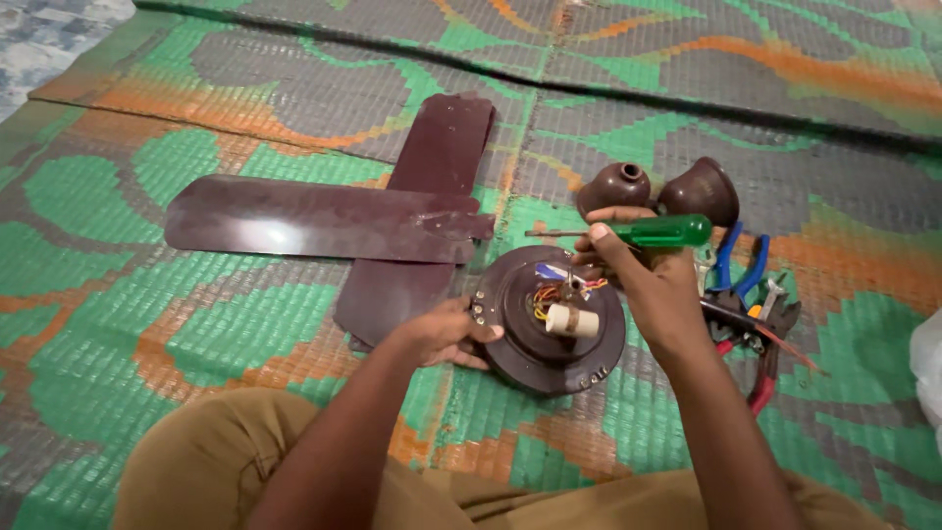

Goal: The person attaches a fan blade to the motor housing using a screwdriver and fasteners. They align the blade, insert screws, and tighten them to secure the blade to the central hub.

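Left hand (pixel 444 334) grips the fan motor (pixel 552 319) rim; right hand (pixel 638 275) closed around a green-handled screwdriver (pixel 638 233) above its wires (pixel 557 291).

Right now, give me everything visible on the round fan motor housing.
The fan motor housing is a dark brown, glossy round disc, apparently metal, lying flat on the woven mat. At its centre sit a cream cylindrical part and a bunch of coloured wires. Small screws dot its rim. The left hand grips its left edge; the right hand, holding a green-handled screwdriver, hovers over the wiring.
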